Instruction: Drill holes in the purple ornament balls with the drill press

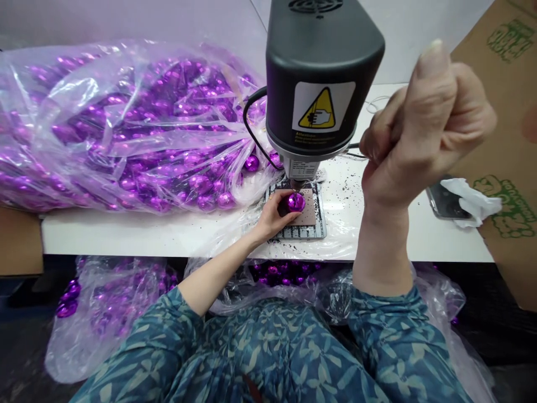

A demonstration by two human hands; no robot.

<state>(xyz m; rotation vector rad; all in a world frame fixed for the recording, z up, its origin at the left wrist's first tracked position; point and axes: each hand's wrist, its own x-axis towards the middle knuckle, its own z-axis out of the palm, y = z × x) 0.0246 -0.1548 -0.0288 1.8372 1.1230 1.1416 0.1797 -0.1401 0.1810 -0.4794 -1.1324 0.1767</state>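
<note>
My left hand (274,215) grips a shiny purple ball (296,202) between thumb and fingers. The ball sits on a small brown board (308,215) over the metal base plate (319,230), right under the tip of a black drill press (310,101). Its bit seems to touch the top of the ball, though the exact contact is too small to tell. My right hand (423,123) is raised to the right of the drill head, its fingers curled into a fist with the thumb on top. Whatever it may hold is hidden behind the fingers.
A large clear bag (126,129) full of purple balls fills the left of the white table (126,235). Dark shavings lie around the base. A phone (447,201) and crumpled tissue (474,201) lie beside a cardboard box (503,168) at right. An open bag of balls (289,273) hangs below the table edge.
</note>
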